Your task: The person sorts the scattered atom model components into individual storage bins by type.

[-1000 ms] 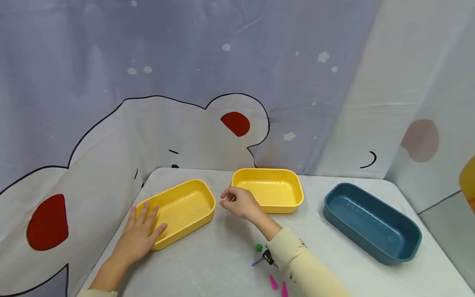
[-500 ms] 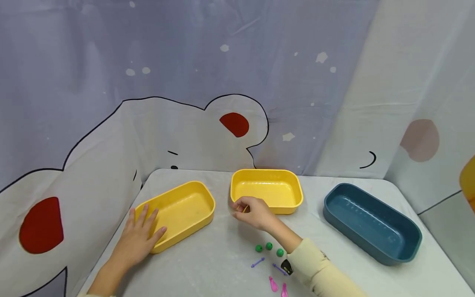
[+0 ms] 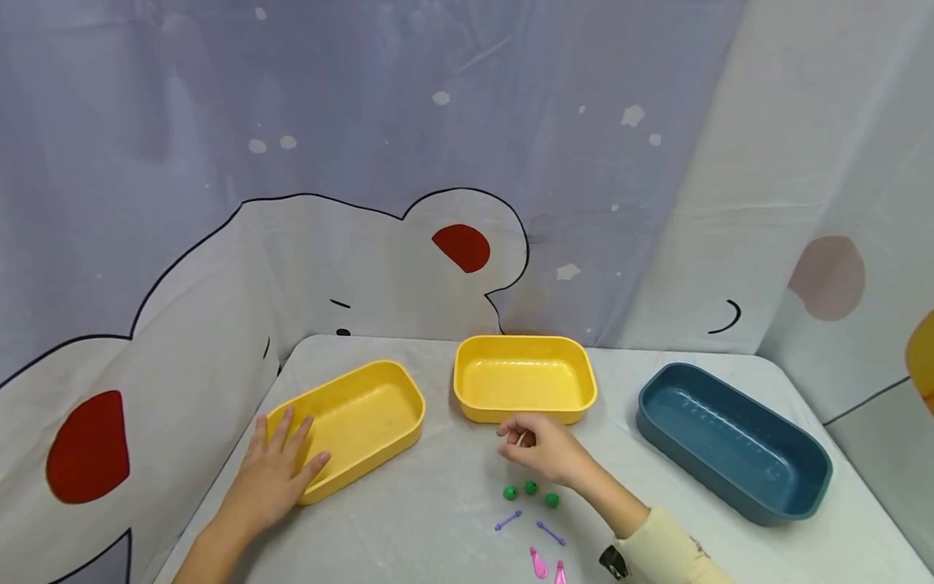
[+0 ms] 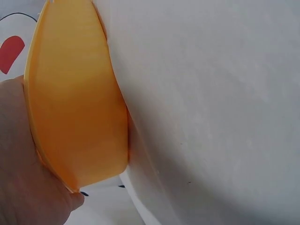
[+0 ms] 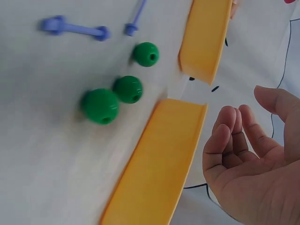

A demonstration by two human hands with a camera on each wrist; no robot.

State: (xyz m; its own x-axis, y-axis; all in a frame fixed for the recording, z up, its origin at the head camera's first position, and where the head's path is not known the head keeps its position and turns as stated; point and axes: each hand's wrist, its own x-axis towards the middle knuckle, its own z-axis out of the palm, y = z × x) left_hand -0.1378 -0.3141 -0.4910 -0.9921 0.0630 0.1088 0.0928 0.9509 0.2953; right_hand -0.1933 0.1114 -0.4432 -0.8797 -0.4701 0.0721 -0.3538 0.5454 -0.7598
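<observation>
My left hand [image 3: 266,478] rests with spread fingers over the left end of a yellow tray [image 3: 379,414]. The left wrist view shows the tray's outer wall [image 4: 79,93] beside that hand. In front of a second yellow tray [image 3: 525,385], my right hand [image 3: 543,446] hovers with fingers loosely bent. Its palm [image 5: 262,183] shows nothing held. Below it on the table are green beads [image 3: 530,487], each with a hole visible in the right wrist view. Nearer me lie purple rods [image 3: 508,521] with knobbed ends and small pink teardrop-shaped pieces [image 3: 538,562].
A dark blue tray [image 3: 730,446] stands at the right of the white-covered table [image 3: 438,519]. Printed cloth [image 3: 365,122] hangs along the back and sides. A black strap piece [image 3: 613,561] sits at my right sleeve [image 3: 671,547].
My right hand has moved right and toward me, away from the gap between the yellow trays. The beads and rods its sleeve covered now show. The left hand stays put.
</observation>
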